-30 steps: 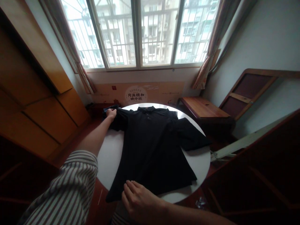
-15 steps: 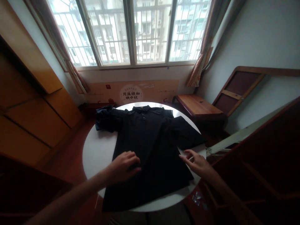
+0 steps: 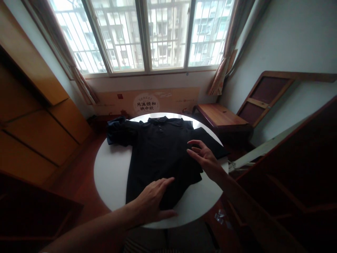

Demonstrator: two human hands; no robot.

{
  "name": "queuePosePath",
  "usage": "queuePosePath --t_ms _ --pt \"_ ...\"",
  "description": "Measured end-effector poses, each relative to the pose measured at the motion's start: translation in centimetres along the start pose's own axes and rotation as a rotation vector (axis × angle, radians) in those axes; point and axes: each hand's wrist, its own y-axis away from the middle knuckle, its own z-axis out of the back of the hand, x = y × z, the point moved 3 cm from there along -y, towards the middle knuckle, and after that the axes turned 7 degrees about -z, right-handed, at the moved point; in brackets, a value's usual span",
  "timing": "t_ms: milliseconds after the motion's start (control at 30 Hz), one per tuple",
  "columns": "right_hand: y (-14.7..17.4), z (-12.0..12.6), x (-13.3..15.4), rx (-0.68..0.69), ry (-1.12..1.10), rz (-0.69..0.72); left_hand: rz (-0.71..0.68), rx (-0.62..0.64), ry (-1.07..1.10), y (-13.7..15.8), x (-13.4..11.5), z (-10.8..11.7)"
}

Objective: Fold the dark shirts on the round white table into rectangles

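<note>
A black polo shirt (image 3: 158, 151) with a collar and a short button placket lies on a round white table (image 3: 107, 175), collar toward the window. My left hand (image 3: 155, 198) is over the shirt's lower part, fingers stretched out and thumb apart; whether it touches the cloth I cannot tell. Above the shirt's right side is my right hand (image 3: 202, 158), fingers curved and apart with nothing visible between them. The right sleeve spreads toward the table's right edge. A dark bundled cloth (image 3: 116, 131) sits by the left sleeve, at the table's far left.
A wooden bench or low table (image 3: 221, 115) stands beyond the table at the right, near a wooden frame (image 3: 273, 88) against the wall. Wooden cabinets (image 3: 31, 140) line the left. A printed banner (image 3: 168, 100) runs below the window.
The shirt's lower edge has drawn up and inward, baring more of the near tabletop. My left hand has opened and moved nearer and right. My right hand has moved up and left over the shirt.
</note>
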Motion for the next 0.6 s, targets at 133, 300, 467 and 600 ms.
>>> queuePosePath --t_ms 133,300,467,600 --pt "-0.5 -2.1 -1.7 0.115 -0.101 -0.091 0.030 -0.244 0.024 -4.9 0.4 -1.2" --pt "-2.9 0.2 -3.5 0.132 0.061 -0.205 0.096 -0.217 0.192 -8.0 2.9 -2.6" --pt "-8.8 6.1 -1.8 -0.261 0.212 -0.134 0.150 -0.375 0.303 -7.2 4.5 -2.6" --pt "-13.7 7.1 -0.7 -0.277 0.194 -0.297 0.251 -0.592 0.372 -6.5 4.9 -2.6"
